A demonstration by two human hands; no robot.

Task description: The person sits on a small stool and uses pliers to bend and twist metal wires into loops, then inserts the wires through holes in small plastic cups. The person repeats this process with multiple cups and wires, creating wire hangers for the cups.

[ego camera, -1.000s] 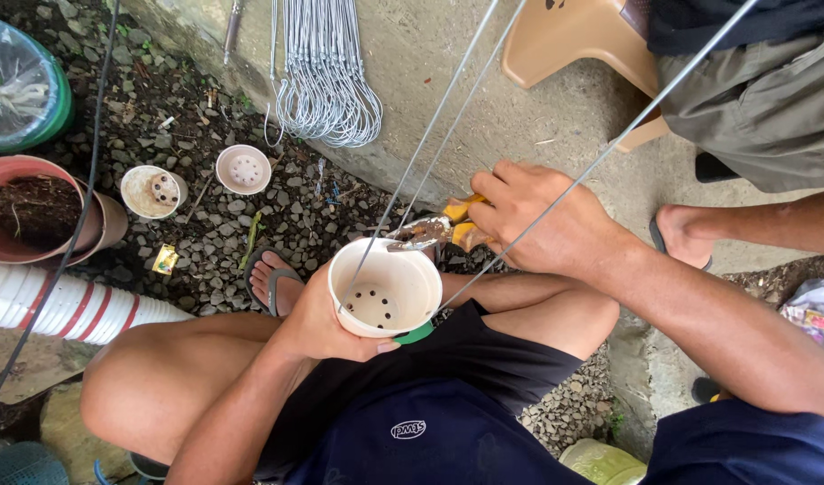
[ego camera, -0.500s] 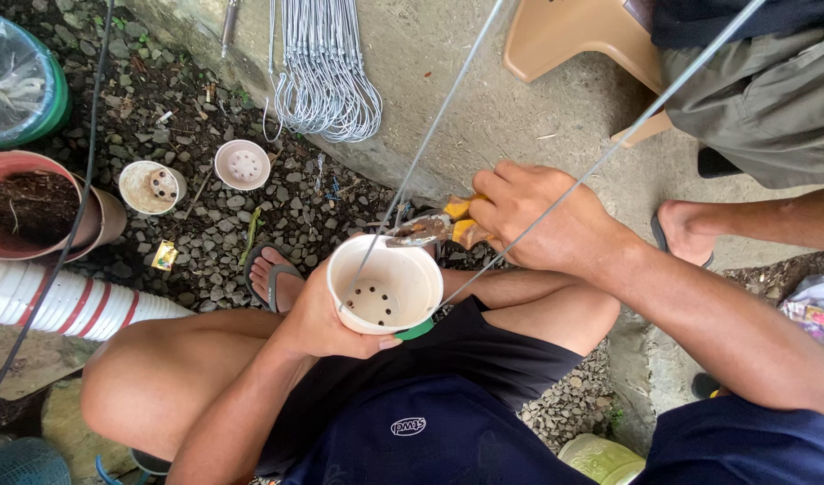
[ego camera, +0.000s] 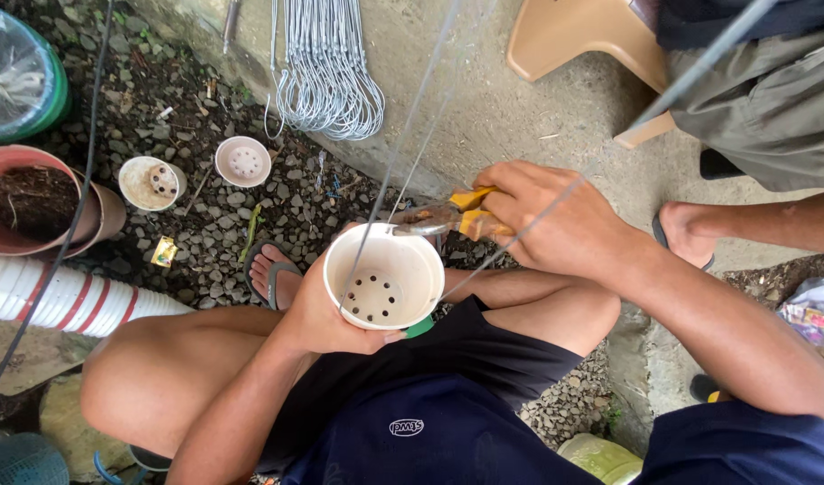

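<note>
At frame centre, my left hand (ego camera: 327, 314) cupped around white perforated pot (ego camera: 385, 278), my right hand (ego camera: 556, 220) fisted on yellow-handled pliers (ego camera: 443, 216) at its rim.

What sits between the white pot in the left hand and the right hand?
In the head view, the pliers bridge that stretch: yellow handles in the right hand, metal jaws at the white pot rim.

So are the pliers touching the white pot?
Touching. In the head view, the nose of the pliers in the right hand meets the rim of the white pot, with no gap showing; the left hand holds the pot.
</note>
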